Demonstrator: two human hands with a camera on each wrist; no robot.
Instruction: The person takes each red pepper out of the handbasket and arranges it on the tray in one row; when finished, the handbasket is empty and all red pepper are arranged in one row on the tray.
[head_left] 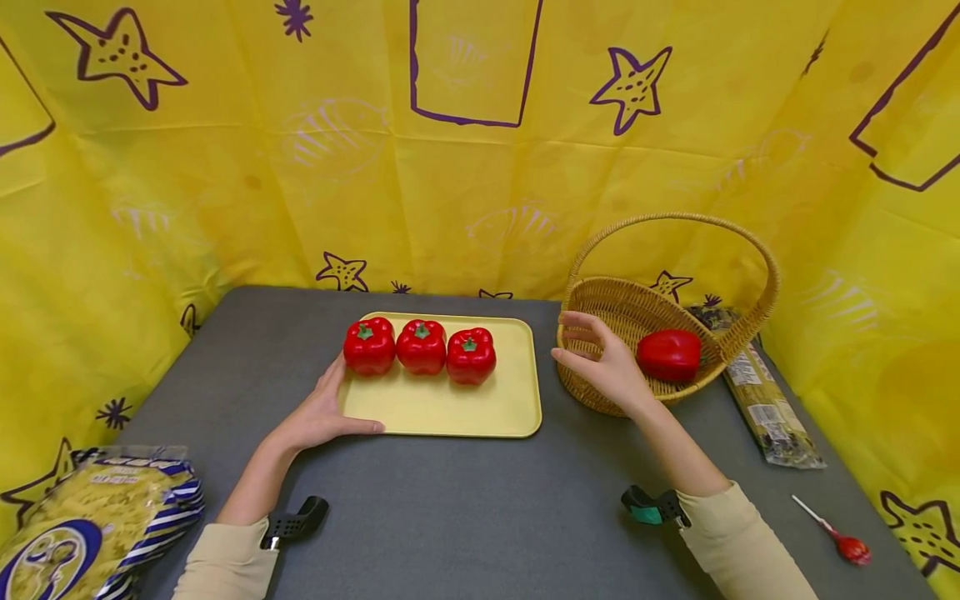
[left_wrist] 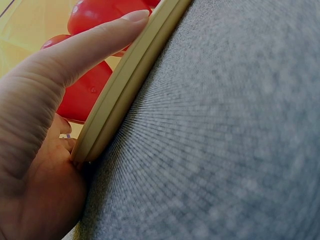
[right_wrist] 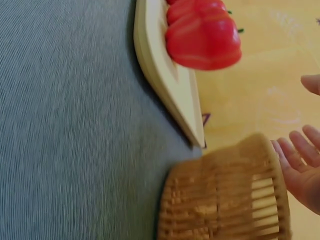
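Note:
My left hand (head_left: 317,414) rests at the front left corner of a pale yellow tray (head_left: 442,412). Its straight thumb lies along the front rim, which the left wrist view shows close up, and the fingers reach along the left side. Three red bell peppers (head_left: 422,347) with green stems stand in a row on the tray. Over the left rim of a wicker basket (head_left: 600,300) with a tall handle hovers my right hand (head_left: 611,371), fingers spread and holding nothing. Another red bell pepper (head_left: 669,356) lies on its side in the basket.
A bag of pasta (head_left: 97,525) sits at the front left of the grey table (head_left: 480,517). Right of the basket lies a long clear-wrapped package (head_left: 772,408), partly behind it. A red lollipop (head_left: 851,547) lies near the right edge. Yellow printed cloth (head_left: 465,183) surrounds the table.

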